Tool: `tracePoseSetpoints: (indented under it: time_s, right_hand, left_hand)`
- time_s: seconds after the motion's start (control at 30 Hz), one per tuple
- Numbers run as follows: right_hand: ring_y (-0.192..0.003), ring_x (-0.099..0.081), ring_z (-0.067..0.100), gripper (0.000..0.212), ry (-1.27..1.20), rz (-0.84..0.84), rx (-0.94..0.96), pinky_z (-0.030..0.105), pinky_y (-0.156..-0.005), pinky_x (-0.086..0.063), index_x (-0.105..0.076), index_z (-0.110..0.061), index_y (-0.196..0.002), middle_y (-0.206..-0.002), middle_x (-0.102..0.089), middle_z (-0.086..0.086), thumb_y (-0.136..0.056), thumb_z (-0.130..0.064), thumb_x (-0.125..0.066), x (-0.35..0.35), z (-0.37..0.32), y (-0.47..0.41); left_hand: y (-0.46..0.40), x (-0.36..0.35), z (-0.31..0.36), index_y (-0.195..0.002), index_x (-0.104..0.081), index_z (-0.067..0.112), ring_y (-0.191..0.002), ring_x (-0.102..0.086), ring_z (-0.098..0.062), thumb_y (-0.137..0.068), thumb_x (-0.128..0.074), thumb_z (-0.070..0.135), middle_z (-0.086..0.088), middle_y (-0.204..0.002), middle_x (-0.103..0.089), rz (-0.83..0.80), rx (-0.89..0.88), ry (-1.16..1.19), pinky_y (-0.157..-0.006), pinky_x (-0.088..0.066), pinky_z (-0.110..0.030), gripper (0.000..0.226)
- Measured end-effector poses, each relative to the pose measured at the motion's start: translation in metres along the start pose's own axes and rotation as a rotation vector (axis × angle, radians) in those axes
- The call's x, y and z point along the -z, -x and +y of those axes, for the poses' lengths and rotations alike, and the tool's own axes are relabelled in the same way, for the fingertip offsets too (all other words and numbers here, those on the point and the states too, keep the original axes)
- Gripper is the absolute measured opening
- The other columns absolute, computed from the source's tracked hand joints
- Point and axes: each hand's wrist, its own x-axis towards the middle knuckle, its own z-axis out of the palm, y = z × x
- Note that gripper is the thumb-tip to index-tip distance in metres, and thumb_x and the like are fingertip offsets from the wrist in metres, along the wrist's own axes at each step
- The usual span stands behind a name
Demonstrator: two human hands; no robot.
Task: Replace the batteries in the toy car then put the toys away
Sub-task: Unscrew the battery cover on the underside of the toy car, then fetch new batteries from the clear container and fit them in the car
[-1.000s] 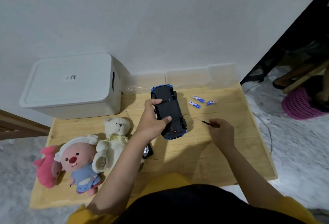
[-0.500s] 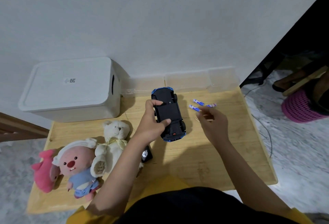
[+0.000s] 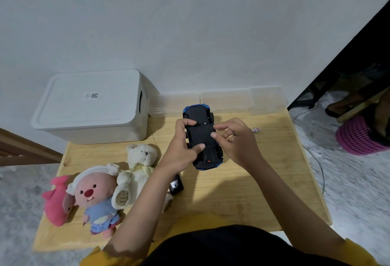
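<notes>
Black-bottomed toy car (image 3: 202, 139) now apparently touched by right hand (image 3: 236, 139).

One car (image 3: 202, 139), upside down, mid-table. Three plush toys at near left: pink (image 3: 56, 200), beaver (image 3: 95, 198), bear (image 3: 137, 168). One white box (image 3: 90, 107) far left. One black remote (image 3: 176, 185). One battery (image 3: 256, 129) visible, far right. Two hands (image 3: 181, 149) (image 3: 238, 141).

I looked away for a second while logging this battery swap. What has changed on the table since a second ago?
The right hand let go of the small dark screwdriver it held near the table, moved left past the batteries, and now has its fingertips on the black underside of the upturned blue toy car. The screwdriver is no longer visible. The left hand still grips the car; the plush toys and white lidded box stayed put.
</notes>
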Motion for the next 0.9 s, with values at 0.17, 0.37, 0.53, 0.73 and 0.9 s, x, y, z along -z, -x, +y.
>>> tracePoseSetpoints:
  time_s: [0.17, 0.37, 0.53, 0.73, 0.9]
  right_hand:
    - [-0.059, -0.052, 0.005, 0.008, -0.032, 0.011, -0.043, 0.010, -0.062, -0.039, -0.068, -0.018, -0.083, -0.090, -0.064, 0.001, -0.078, -0.019, -0.075, 0.000, -0.006, -0.001]
    - [-0.050, -0.045, 0.010, 0.008, -0.150, -0.010, -0.185, 0.023, -0.058, -0.043, -0.070, -0.013, -0.079, -0.060, -0.060, 0.006, -0.078, -0.019, -0.076, 0.003, -0.014, -0.001]
    - [-0.051, -0.055, -0.002, 0.006, -0.325, -0.005, -0.325, 0.018, -0.054, -0.043, -0.070, -0.014, -0.075, -0.057, -0.063, -0.008, -0.078, -0.016, -0.076, 0.008, -0.015, 0.000]
    - [-0.055, -0.049, 0.007, 0.006, -0.552, 0.036, -0.461, 0.023, -0.052, -0.042, -0.067, -0.008, -0.079, -0.053, -0.055, -0.011, -0.082, -0.012, -0.071, 0.023, 0.001, 0.007]
    - [-0.057, -0.049, 0.009, 0.005, -0.572, 0.104, -0.520, 0.027, -0.056, -0.042, -0.066, -0.010, -0.079, -0.058, -0.059, -0.009, -0.083, -0.012, -0.069, 0.040, 0.020, 0.017]
  left_hand:
    - [0.001, -0.001, 0.002, -0.119, -0.032, 0.025, -0.098, -0.061, -0.014, -0.088, -0.059, -0.005, -0.007, -0.115, -0.054, -0.023, 0.003, 0.009, -0.072, -0.059, -0.028, 0.050]
    - [0.002, 0.001, -0.001, -0.129, -0.031, 0.030, -0.096, -0.059, 0.003, -0.087, -0.061, -0.004, -0.001, -0.121, -0.052, -0.041, -0.010, -0.032, -0.078, -0.057, -0.025, 0.061]
    - [0.001, 0.004, -0.006, -0.143, -0.022, 0.034, -0.102, -0.055, 0.009, -0.084, -0.062, -0.009, 0.017, -0.128, -0.044, -0.077, -0.058, -0.045, -0.083, -0.054, -0.020, 0.083]
    - [-0.002, 0.006, -0.012, -0.146, -0.023, 0.041, -0.111, -0.051, 0.005, -0.084, -0.062, -0.008, 0.023, -0.132, -0.045, -0.058, -0.068, -0.100, -0.090, -0.051, -0.021, 0.087]
    - [-0.006, 0.004, -0.015, -0.143, -0.027, 0.043, -0.103, -0.053, 0.014, -0.087, -0.059, -0.009, 0.028, -0.128, -0.046, -0.066, -0.057, -0.093, -0.081, -0.049, -0.014, 0.082]
